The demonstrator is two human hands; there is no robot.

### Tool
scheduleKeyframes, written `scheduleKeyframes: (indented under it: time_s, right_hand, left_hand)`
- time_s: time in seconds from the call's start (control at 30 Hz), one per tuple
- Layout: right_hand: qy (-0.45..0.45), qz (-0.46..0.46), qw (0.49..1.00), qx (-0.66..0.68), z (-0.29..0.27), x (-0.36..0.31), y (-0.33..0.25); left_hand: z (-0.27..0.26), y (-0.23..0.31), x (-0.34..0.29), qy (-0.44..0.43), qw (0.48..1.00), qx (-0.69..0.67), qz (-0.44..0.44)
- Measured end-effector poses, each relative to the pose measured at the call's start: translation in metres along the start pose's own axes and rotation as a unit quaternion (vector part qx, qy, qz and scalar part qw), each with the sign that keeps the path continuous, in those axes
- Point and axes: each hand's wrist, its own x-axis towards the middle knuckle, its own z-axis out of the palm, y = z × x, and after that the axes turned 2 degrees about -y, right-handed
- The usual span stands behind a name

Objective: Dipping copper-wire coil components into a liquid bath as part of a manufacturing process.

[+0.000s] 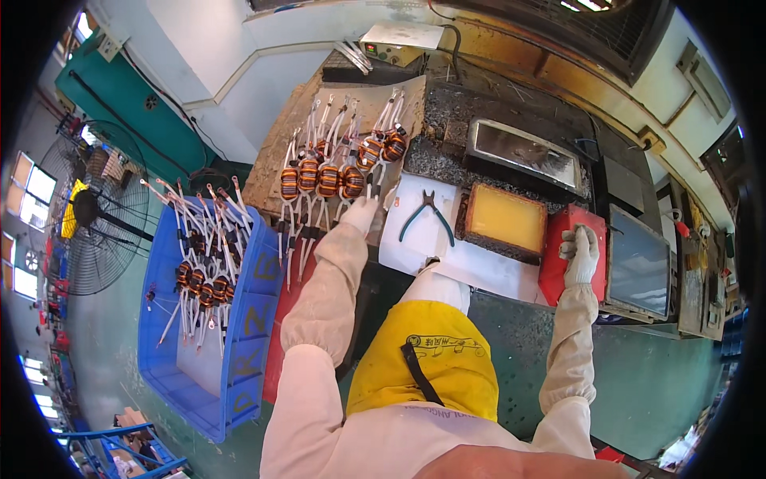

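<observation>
My left hand (361,214), in a white glove, is at the front edge of the cardboard-covered bench, its fingers closed at a white lead of a copper-wound toroid coil (351,182). More such coils (309,176) lie in a row beside it, their white leads pointing both ways. My right hand (582,249), also gloved, is over a red box-like block (562,231) with its fingers curled in; anything inside them is hidden. Between my hands, cutting pliers (428,215) with dark teal handles lie spread on a white sheet (407,191).
A blue crate (247,319) of similar coils stands at left, near a black fan (88,206). Right of the pliers are a tray of yellowish material (506,219) and a metal-framed solder-pot-like trough (523,156). A control box (399,44) sits at the back.
</observation>
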Motion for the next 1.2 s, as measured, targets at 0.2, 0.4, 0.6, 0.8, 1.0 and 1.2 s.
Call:
scheduleKeyframes:
  time_s: [0.2,0.4,0.6,0.8,1.0,1.2]
  right_hand:
    - [0.001,-0.005,1.0,0.013,-0.006,0.0,0.0]
    - [0.001,-0.011,1.0,0.019,-0.008,0.0,0.004]
    - [-0.003,-0.008,1.0,0.02,-0.007,-0.001,0.005]
    - [-0.004,-0.008,1.0,0.014,-0.005,-0.001,0.003]
    - [-0.001,0.0,1.0,0.003,-0.005,-0.002,0.0]
    - [0.005,-0.004,1.0,0.014,0.0,-0.003,-0.001]
  left_hand:
    - [-0.005,0.062,-0.069,-0.223,0.921,-0.319,0.023]
    - [-0.019,0.07,-0.135,-0.062,0.993,-0.039,0.088]
    - [-0.066,0.006,-0.113,0.059,0.985,0.114,0.117]
    - [-0.043,-0.002,-0.077,0.076,0.973,0.192,0.101]
    - [0.007,0.033,-0.014,0.105,0.948,0.292,0.064]
    - [0.022,0.015,0.043,0.118,0.957,0.264,-0.029]
